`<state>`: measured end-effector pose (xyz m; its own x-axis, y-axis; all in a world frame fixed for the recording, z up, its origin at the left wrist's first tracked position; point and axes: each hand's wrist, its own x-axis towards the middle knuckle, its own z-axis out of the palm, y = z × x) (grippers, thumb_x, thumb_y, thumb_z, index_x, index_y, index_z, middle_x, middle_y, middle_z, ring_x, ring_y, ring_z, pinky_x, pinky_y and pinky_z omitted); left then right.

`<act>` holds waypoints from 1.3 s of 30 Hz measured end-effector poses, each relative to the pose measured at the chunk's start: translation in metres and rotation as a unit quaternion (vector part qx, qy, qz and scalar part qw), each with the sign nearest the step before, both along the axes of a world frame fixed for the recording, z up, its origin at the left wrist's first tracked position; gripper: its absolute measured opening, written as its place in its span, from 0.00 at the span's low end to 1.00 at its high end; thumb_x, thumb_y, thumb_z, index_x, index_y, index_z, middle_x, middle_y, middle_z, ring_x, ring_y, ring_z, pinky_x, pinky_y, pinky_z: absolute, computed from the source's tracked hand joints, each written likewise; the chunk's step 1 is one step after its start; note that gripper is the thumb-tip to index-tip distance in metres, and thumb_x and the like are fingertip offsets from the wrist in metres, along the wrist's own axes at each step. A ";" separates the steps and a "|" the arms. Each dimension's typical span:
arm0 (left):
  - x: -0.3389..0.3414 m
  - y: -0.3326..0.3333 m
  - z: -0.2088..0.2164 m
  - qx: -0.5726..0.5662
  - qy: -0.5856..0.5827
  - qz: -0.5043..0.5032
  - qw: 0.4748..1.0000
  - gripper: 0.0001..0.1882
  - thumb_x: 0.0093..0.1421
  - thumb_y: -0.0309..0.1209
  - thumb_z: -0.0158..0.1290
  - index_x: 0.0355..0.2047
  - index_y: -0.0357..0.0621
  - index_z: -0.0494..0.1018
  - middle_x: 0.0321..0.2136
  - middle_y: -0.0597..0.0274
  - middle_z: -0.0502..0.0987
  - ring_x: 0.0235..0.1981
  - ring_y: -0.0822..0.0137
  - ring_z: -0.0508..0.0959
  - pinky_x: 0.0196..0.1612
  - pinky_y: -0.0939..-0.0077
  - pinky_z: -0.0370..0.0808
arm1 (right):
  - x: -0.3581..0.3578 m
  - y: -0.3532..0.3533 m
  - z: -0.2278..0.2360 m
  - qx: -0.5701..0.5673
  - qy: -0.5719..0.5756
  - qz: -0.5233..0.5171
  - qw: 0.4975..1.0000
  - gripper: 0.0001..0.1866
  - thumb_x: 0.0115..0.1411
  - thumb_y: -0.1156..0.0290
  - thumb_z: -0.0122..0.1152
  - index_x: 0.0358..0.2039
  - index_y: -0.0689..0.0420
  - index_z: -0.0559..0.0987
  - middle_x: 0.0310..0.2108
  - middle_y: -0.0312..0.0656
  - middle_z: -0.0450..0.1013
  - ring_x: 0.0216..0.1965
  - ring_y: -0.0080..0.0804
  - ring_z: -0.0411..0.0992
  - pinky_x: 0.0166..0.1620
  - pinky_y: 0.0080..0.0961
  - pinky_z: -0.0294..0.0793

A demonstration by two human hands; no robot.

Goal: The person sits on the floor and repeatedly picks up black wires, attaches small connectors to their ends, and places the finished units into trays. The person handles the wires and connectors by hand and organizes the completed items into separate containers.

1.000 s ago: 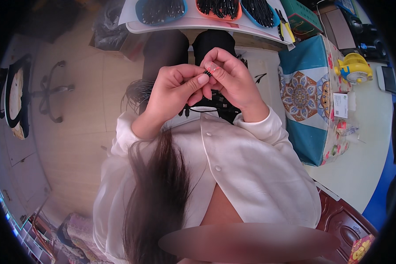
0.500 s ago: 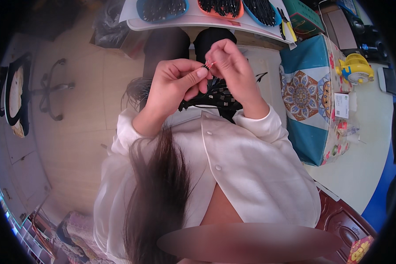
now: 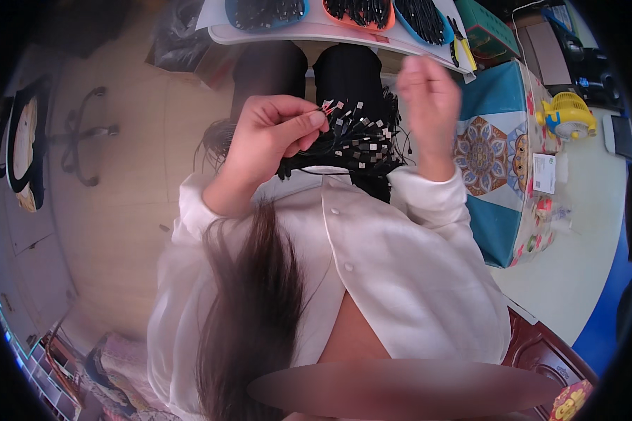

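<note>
Over my lap, my left hand (image 3: 274, 137) pinches the end of a thin black cable between thumb and forefinger. Fine red and pale wires (image 3: 328, 108) stick out past the fingertips. My right hand (image 3: 430, 105) is raised off to the right, apart from the wires. Its fingers look curled but motion smears them, so whether they hold anything is unclear. Across my thighs lies a bundle of black cables (image 3: 361, 144) with many small, flat metal plugs. Another tangle of thin wire ends (image 3: 219, 138) shows beyond my left wrist.
A white table (image 3: 316, 36) ahead carries a blue tray (image 3: 260, 25), an orange tray (image 3: 358, 25) and another blue tray (image 3: 445, 38) of black cables. Yellow-handled pliers (image 3: 466, 50) lie by its right corner. To the right stand a patterned cloth-covered box (image 3: 488, 228) and a small yellow fan (image 3: 570, 112).
My right hand has let go of the wires and swung right, away from my left hand. My left hand keeps its pinch in nearly the same place, and more of the plugs now show.
</note>
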<state>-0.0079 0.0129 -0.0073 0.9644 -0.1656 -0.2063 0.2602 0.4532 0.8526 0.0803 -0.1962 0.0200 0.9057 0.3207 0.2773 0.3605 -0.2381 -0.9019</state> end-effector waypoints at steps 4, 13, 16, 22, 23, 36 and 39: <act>-0.003 0.004 0.002 0.000 0.010 -0.023 1.000 0.07 0.62 0.25 0.54 0.31 0.33 0.78 0.16 0.69 0.70 0.14 0.83 0.60 0.16 0.87 0.48 | -0.002 -0.015 0.012 -0.134 -0.065 0.100 0.984 0.08 0.63 0.70 0.59 0.40 0.59 0.79 0.30 0.36 0.73 0.29 0.22 0.71 0.35 0.18 0.71; -0.001 0.003 0.008 0.016 0.010 -0.057 0.998 0.08 0.63 0.26 0.54 0.31 0.31 0.78 0.15 0.68 0.70 0.14 0.83 0.60 0.16 0.87 0.48 | -0.006 0.004 0.008 -0.160 -0.386 0.219 0.881 0.14 0.46 0.72 0.70 0.35 0.57 0.80 0.34 0.39 0.74 0.36 0.38 0.73 0.40 0.30 0.74; -0.001 0.005 0.007 0.013 0.009 -0.069 0.997 0.08 0.62 0.25 0.54 0.31 0.30 0.78 0.16 0.67 0.70 0.15 0.82 0.61 0.16 0.87 0.49 | -0.003 0.004 0.007 -0.161 -0.418 0.236 0.862 0.12 0.47 0.73 0.69 0.33 0.58 0.79 0.33 0.40 0.74 0.35 0.39 0.73 0.40 0.30 0.74; -0.006 -0.004 0.003 0.216 -0.145 -0.009 0.966 0.05 0.58 0.24 0.57 0.30 0.32 0.78 0.16 0.63 0.72 0.15 0.79 0.66 0.17 0.82 0.60 | -0.005 0.003 0.009 -0.148 -0.271 0.258 0.915 0.08 0.52 0.74 0.66 0.31 0.60 0.77 0.30 0.38 0.72 0.32 0.31 0.72 0.35 0.24 0.72; -0.007 -0.009 0.002 0.291 -0.202 0.025 0.935 0.04 0.56 0.24 0.59 0.28 0.34 0.78 0.16 0.60 0.73 0.14 0.77 0.66 0.16 0.79 0.61 | -0.008 0.000 0.011 -0.148 -0.139 0.265 0.943 0.07 0.54 0.73 0.66 0.31 0.60 0.77 0.29 0.37 0.72 0.32 0.28 0.71 0.34 0.22 0.71; -0.008 -0.010 -0.006 0.186 -0.160 0.039 0.968 0.05 0.61 0.21 0.55 0.33 0.31 0.78 0.18 0.68 0.74 0.20 0.82 0.70 0.21 0.84 0.66 | -0.012 -0.004 0.007 -0.198 -0.447 0.182 0.853 0.14 0.49 0.69 0.67 0.36 0.58 0.78 0.32 0.38 0.72 0.33 0.33 0.71 0.34 0.24 0.70; -0.011 -0.012 -0.007 0.183 -0.153 0.028 0.971 0.04 0.60 0.21 0.55 0.32 0.32 0.78 0.17 0.66 0.74 0.19 0.82 0.69 0.21 0.83 0.66 | -0.014 -0.002 0.009 -0.208 -0.496 0.183 0.823 0.13 0.47 0.71 0.67 0.35 0.58 0.77 0.31 0.39 0.71 0.32 0.33 0.71 0.34 0.27 0.70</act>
